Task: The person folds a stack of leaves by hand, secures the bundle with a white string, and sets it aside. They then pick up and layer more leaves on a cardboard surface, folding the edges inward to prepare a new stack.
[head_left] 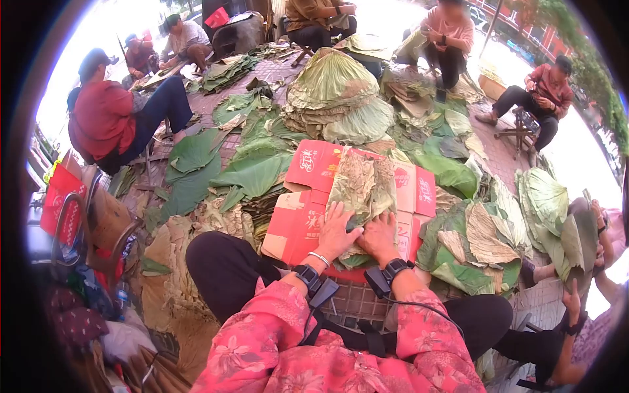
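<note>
A dried lotus leaf, folded into a long strip and wrinkled, lies on a flattened red cardboard box in front of my knees. My left hand is pressed on the leaf's near left part, with fingers spread and thumb pointing right. Beside it, my right hand lies on the near right part with its fingers stretched forward. Greener leaf shows under the near edge, below my hands. Both wrists carry black straps with small devices.
A tall stack of lotus leaves stands beyond the box. Loose green leaves cover the brick paving, and a dry leaf pile sits right. Several people sit around; a person at far right holds a leaf. A metal-framed chair stands left.
</note>
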Demonstrator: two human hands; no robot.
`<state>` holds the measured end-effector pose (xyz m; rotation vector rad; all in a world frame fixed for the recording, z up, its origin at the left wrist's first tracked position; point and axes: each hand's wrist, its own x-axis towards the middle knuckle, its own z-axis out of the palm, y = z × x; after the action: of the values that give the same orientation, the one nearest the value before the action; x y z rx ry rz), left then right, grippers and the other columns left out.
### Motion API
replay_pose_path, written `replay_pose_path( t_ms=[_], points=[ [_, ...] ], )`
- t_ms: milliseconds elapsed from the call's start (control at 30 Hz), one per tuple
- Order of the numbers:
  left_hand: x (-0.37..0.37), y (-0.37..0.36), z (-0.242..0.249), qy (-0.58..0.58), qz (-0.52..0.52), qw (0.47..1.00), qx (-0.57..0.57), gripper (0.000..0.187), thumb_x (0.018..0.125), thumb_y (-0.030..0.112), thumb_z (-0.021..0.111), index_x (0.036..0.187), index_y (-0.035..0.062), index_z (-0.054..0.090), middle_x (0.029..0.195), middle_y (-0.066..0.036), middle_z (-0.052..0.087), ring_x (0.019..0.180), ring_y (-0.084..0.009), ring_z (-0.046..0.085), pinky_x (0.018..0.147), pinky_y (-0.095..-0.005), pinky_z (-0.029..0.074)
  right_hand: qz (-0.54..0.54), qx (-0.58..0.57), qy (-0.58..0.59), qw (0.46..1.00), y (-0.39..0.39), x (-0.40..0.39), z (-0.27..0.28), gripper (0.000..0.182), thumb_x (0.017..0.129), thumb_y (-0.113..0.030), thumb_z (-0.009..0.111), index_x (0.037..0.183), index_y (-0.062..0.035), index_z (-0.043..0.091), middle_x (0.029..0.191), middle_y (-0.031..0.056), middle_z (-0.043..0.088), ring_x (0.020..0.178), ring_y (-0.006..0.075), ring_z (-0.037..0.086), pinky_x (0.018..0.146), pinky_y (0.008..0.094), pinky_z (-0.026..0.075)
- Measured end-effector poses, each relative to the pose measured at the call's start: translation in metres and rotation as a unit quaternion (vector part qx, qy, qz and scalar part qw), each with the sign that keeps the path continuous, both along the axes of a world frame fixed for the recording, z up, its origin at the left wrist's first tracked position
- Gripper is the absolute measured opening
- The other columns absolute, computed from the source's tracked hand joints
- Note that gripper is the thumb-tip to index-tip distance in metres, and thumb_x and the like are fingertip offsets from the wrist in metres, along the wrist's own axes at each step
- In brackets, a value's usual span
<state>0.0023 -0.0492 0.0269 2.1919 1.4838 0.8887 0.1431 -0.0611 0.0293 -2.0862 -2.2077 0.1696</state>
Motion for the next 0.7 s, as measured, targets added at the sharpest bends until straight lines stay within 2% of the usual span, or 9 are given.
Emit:
replay_pose_path(
  t_ms=[33,133,233,333,433,533,633,700],
  points=[
    [0.004,-0.004,-0.003,0.091,0.004,0.996,-0.004,0.050,0.078,0.036,0.059,0.119,0.0079,0.051,0.138,-0.019,0.033,0.133,-0.0319,0.022,0.102,-0.0498,0.023,-0.002,-0.110,-0.024,0.994,0.004,-0.001,0.012,0.053,0.073,-0.037,0.053,0.117,-0.0064,0.056,0.135,0.0158,0.038,0.128,0.0359,0.027,0.105,0.0536,0.013],
    [0.005,-0.003,-0.006,0.078,0.003,0.996,-0.049,0.065,0.077,0.053,0.054,0.126,0.0095,0.046,0.143,-0.018,0.024,0.135,-0.0328,0.012,0.102,-0.0583,0.014,0.010,0.020,0.001,1.000,0.001,0.002,-0.006,0.047,0.073,-0.037,0.054,0.107,-0.0062,0.063,0.134,0.0158,0.040,0.128,0.0355,0.027,0.105,0.0538,0.013],
    [0.007,-0.007,-0.003,0.101,0.020,0.994,-0.030,0.065,0.079,0.054,0.053,0.126,0.0096,0.046,0.142,-0.020,0.024,0.135,-0.0347,0.013,0.101,-0.0591,0.016,0.005,0.088,0.019,0.996,0.002,0.003,-0.019,0.047,0.070,-0.038,0.056,0.105,-0.0070,0.064,0.132,0.0140,0.042,0.128,0.0347,0.027,0.103,0.0554,0.014],
    [0.011,-0.012,0.007,0.130,0.009,0.990,-0.053,0.065,0.079,0.054,0.053,0.126,0.0091,0.045,0.142,-0.021,0.024,0.134,-0.0374,0.012,0.100,-0.0623,0.015,0.027,0.067,0.023,0.997,0.001,0.009,-0.021,0.047,0.069,-0.039,0.059,0.104,-0.0087,0.064,0.132,0.0114,0.043,0.129,0.0343,0.026,0.102,0.0565,0.015],
    [0.010,-0.012,0.034,0.138,0.002,0.987,-0.085,0.066,0.078,0.050,0.058,0.127,0.0079,0.043,0.140,-0.019,0.030,0.135,-0.0316,0.016,0.103,-0.0557,0.016,0.026,0.104,0.022,0.994,0.001,0.007,-0.021,0.043,0.070,-0.037,0.057,0.103,-0.0102,0.064,0.126,0.0132,0.047,0.124,0.0339,0.032,0.100,0.0562,0.018],
    [0.012,0.001,0.017,0.040,-0.063,0.996,-0.049,0.064,0.079,0.044,0.060,0.127,0.0061,0.042,0.136,-0.018,0.037,0.133,-0.0299,0.024,0.103,-0.0513,0.019,0.030,0.055,0.014,0.998,0.000,0.007,-0.016,0.045,0.070,-0.036,0.057,0.108,-0.0111,0.062,0.127,0.0132,0.047,0.125,0.0338,0.031,0.100,0.0561,0.018],
    [0.012,0.007,0.007,0.057,-0.098,0.993,-0.025,0.063,0.080,0.040,0.060,0.129,0.0052,0.040,0.134,-0.017,0.041,0.131,-0.0285,0.028,0.104,-0.0471,0.020,0.022,0.070,0.022,0.997,0.004,0.007,-0.022,0.061,0.074,-0.041,0.055,0.128,-0.0154,0.047,0.137,0.0108,0.036,0.133,0.0360,0.017,0.102,0.0579,0.014],
    [0.009,0.013,0.000,0.050,-0.113,0.992,-0.019,0.063,0.081,0.041,0.057,0.131,0.0066,0.038,0.137,-0.016,0.036,0.132,-0.0284,0.025,0.105,-0.0483,0.017,0.021,0.090,0.045,0.995,0.003,0.007,-0.022,0.063,0.076,-0.040,0.052,0.133,-0.0165,0.041,0.139,0.0120,0.033,0.134,0.0367,0.015,0.102,0.0582,0.014]
  ],
)
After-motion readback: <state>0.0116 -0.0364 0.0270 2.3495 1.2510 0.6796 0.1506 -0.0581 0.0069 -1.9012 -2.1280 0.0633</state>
